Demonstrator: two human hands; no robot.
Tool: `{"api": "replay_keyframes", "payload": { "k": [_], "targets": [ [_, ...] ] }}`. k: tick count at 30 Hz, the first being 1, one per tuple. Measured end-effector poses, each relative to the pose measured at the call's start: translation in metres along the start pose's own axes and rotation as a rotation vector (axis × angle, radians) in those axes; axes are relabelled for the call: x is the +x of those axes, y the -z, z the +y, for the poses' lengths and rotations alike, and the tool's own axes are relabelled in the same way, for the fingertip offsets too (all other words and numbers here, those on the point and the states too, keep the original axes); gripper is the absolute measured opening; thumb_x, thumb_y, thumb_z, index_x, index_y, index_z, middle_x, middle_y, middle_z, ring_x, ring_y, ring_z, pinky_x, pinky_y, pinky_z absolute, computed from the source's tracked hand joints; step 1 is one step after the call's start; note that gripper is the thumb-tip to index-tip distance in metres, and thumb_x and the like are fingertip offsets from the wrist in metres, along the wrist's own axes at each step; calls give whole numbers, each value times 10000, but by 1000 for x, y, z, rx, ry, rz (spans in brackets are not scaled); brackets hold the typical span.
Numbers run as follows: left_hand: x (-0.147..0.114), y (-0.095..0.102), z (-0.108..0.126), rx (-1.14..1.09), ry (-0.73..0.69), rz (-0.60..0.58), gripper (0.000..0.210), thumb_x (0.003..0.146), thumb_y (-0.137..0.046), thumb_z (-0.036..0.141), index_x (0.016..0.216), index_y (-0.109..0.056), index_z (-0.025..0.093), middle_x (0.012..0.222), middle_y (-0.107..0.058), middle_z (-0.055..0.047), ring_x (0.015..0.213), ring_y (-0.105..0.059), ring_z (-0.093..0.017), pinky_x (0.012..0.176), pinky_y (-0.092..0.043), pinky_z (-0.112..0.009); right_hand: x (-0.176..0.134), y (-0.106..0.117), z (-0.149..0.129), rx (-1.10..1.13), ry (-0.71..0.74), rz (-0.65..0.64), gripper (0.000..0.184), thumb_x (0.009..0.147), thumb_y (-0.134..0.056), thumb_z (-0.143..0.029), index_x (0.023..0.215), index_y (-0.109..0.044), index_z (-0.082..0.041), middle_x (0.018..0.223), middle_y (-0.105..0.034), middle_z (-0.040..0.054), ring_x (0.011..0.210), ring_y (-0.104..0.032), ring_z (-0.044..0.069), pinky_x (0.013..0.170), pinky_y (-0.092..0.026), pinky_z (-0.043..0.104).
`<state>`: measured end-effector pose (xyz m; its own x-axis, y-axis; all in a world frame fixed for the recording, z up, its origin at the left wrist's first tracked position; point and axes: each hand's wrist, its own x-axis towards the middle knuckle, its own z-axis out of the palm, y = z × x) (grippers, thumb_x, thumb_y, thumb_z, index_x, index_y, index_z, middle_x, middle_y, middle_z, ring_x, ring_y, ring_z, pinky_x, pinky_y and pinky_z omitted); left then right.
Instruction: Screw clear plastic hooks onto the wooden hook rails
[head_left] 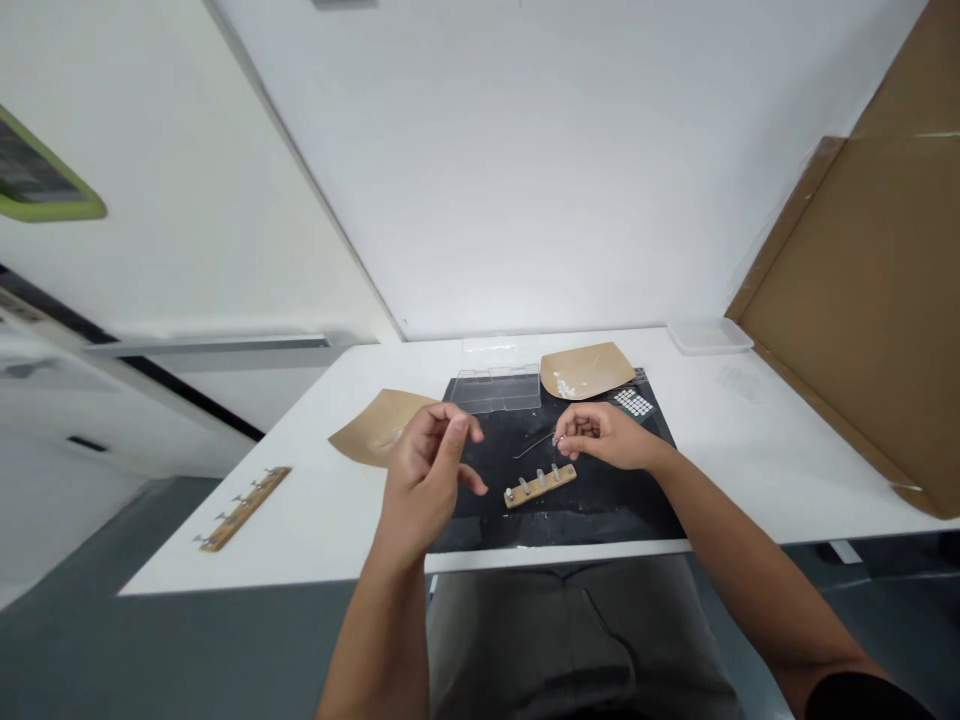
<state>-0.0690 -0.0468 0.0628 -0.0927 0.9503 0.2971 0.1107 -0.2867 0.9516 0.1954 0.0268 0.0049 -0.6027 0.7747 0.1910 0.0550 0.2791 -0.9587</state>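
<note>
My left hand (pixel 429 465) hovers over the left part of the black mat (pixel 480 530), fingers apart with nothing in them. My right hand (pixel 604 437) is closed in a pinch on a small shiny piece (pixel 559 441), too small to name. A thin dark tool with a bent tip (pixel 532 446) reaches left from near those fingertips; whether it is held or lies on the mat I cannot tell. Just below is a wooden strip (pixel 541 486) with several small upright metallic or clear pieces in a row and a grey square at its right end.
A second wooden strip with hooks (pixel 246 508) lies on the white table's left. Brown paper sheets (pixel 375 425) (pixel 600 368) hold small white bits. Behind are a clear divided box (pixel 499 388), a sheet of white dots (pixel 634 402) and a clear tray (pixel 709 337). Cardboard (pixel 870 300) stands right.
</note>
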Motion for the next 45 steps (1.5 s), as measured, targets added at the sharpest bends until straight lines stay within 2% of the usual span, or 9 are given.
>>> {"api": "replay_keyframes", "payload": {
  "k": [8,13,17,20,26,33,38,41,45],
  "targets": [
    [-31,-3,-5,197,-73,-52,409,1110,-390,560,876,-460,232,831,-410,30,585,-482,-110,439,-559,-208,3,6,9,-26,-16,71,317,912,-809,-483,1004,-708,-197,791,-742,12,701,-709,152,699,-568,287],
    [-34,10,7,515,-233,-197,478,1105,-435,450,700,-528,215,657,-540,8,558,-580,-131,544,-517,-233,3,8,8,-31,-11,89,320,916,-808,-477,1010,-714,-186,782,-741,11,693,-703,145,706,-562,282],
    [-34,18,17,550,-364,-246,334,1014,-656,427,771,-799,248,770,-799,-26,674,-742,-178,642,-586,-257,3,10,9,-27,-7,105,336,908,-814,-485,1006,-715,-180,765,-735,10,686,-701,145,707,-565,285],
    [-36,19,19,461,-298,-212,169,923,-788,395,833,-873,282,916,-860,-27,774,-818,-230,756,-680,-322,4,11,11,-24,-1,124,359,901,-815,-503,1005,-711,-175,760,-734,12,681,-695,144,707,-565,287],
    [-46,10,32,168,-132,147,101,795,-902,348,804,-875,251,909,-859,-40,839,-841,-284,789,-735,-424,4,13,14,-36,-6,129,371,893,-814,-510,1008,-719,-170,762,-734,20,677,-691,149,703,-565,292],
    [-51,4,40,346,-150,226,169,673,-961,414,661,-851,287,668,-806,9,761,-822,-252,976,-690,-435,5,15,17,-71,-24,129,367,892,-808,-518,1013,-742,-178,767,-750,29,682,-701,161,695,-565,295],
    [-49,1,39,321,-34,80,162,740,-912,437,691,-865,290,597,-775,12,719,-825,-250,955,-697,-410,5,16,19,-95,-28,125,368,897,-803,-525,1019,-757,-181,769,-758,32,683,-707,164,693,-564,296],
    [-49,0,38,276,-22,6,111,809,-868,397,750,-879,303,793,-844,5,789,-844,-248,958,-695,-382,4,17,18,-109,-22,119,372,902,-799,-527,1028,-761,-179,774,-765,36,684,-705,163,692,-560,293],
    [-47,-2,40,268,5,-61,161,890,-799,442,884,-891,310,1084,-846,1,720,-839,-236,791,-724,-340,2,17,17,-141,-3,99,377,869,-832,-530,980,-782,-173,838,-785,56,722,-698,164,669,-537,275]
  ]
}}
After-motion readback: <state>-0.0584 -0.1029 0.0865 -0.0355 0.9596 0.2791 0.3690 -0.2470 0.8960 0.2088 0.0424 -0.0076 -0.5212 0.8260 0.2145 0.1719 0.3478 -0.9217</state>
